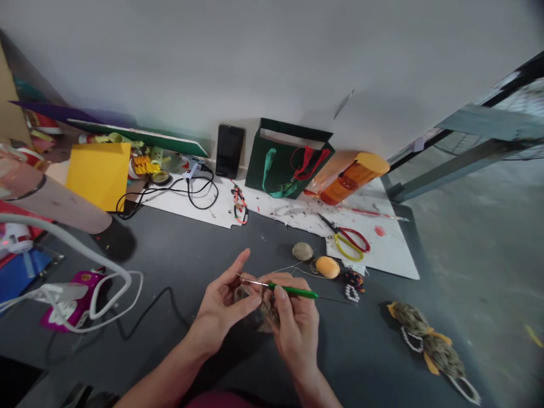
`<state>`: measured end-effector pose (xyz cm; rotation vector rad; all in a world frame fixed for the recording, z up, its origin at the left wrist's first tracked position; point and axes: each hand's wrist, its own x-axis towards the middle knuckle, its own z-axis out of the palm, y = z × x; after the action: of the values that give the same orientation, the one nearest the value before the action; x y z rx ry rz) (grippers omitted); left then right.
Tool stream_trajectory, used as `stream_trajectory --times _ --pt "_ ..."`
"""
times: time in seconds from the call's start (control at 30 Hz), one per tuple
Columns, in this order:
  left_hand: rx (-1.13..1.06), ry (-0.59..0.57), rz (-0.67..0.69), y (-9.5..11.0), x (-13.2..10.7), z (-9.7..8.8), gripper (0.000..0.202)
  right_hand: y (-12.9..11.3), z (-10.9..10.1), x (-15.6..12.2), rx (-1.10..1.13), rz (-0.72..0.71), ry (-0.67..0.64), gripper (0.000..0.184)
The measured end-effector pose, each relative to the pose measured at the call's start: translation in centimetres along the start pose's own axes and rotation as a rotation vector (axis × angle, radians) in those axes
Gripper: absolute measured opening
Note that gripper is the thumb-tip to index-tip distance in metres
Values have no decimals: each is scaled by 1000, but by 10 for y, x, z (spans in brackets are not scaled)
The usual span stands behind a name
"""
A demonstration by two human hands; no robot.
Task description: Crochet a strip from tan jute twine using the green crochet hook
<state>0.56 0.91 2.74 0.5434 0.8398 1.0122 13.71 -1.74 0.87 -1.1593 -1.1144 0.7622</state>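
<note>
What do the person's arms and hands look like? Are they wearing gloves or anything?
No gloves! The left hand and right hand are bare, with no rings or watch that I can see. No sleeves show on the forearms either. A dark pink patch at the bottom edge might be clothing.

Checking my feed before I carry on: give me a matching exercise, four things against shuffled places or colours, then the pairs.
Things:
1. hook
2. scissors
3. phone
4. orange ball

Places or colours:
A. one red handle, one yellow
B. beside the grey ball
C. upright, left of the dark green bag
D. held in the right hand

Pairs: 1-D; 2-A; 3-C; 4-B
</note>
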Motion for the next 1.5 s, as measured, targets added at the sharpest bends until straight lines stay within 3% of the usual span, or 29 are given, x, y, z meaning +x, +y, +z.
stream_trajectory --times 0.13,0.2,0.3,0.47,0.6,0.77,0.93,1.33,1.5 --pt "-44 6 2 -2 2 -1 71 4 -4 3 -181 -360 -60 28" --pt "-47 1 -9 -4 2 -1 72 9 -4 0 -206 -393 -38 35" --pt "-27 0 -37 -4 2 -1 75 12 -1 -4 -27 -236 39 30" --pt "27 -6 -67 -1 2 -3 75 4 3 2 301 137 108 4" --pt "36 -28 -98 0 3 -7 71 -1 3 8 377 302 128 18" --pt "-1 -69 -142 2 5 -10 65 -4 -2 11 367 342 90 26" --pt "1 -63 -144 5 4 -11 64 -5 -12 14 353 246 -63 19" --pt "57 2 -88 12 1 -7 68 -19 -25 15 112 -66 -220 12" --pt "160 20 -18 10 1 -7 74 -25 -30 17 -215 -339 -342 15"
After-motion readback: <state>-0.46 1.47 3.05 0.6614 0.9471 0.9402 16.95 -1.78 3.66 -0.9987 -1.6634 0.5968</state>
